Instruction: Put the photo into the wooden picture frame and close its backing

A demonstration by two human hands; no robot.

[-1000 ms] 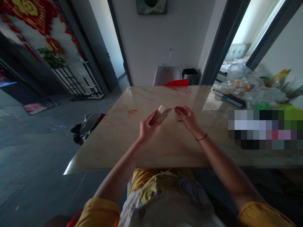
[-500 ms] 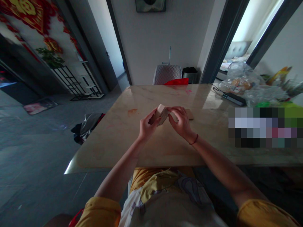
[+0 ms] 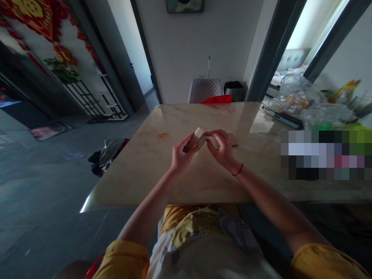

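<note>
A small tan block-like stack (image 3: 198, 138), perhaps cards or thin pieces, is held a little above the marble table (image 3: 151, 170). My left hand (image 3: 180, 157) grips it from below with curled fingers. My right hand (image 3: 221, 149) is closed on its right end, fingertips pinching the top. A flat tan piece (image 3: 233, 139) lies on the table just behind my right hand. A red cord circles my right wrist.
A quilted chair (image 3: 205, 90) with something red on it stands at the table's far side. Plastic bags and a dark flat device (image 3: 286, 119) crowd the table's right end. A dark bag (image 3: 108, 153) lies on the floor to the left.
My right hand left the flat piece on the table and came left to join the left hand on the tan stack. The left hand has barely moved.
</note>
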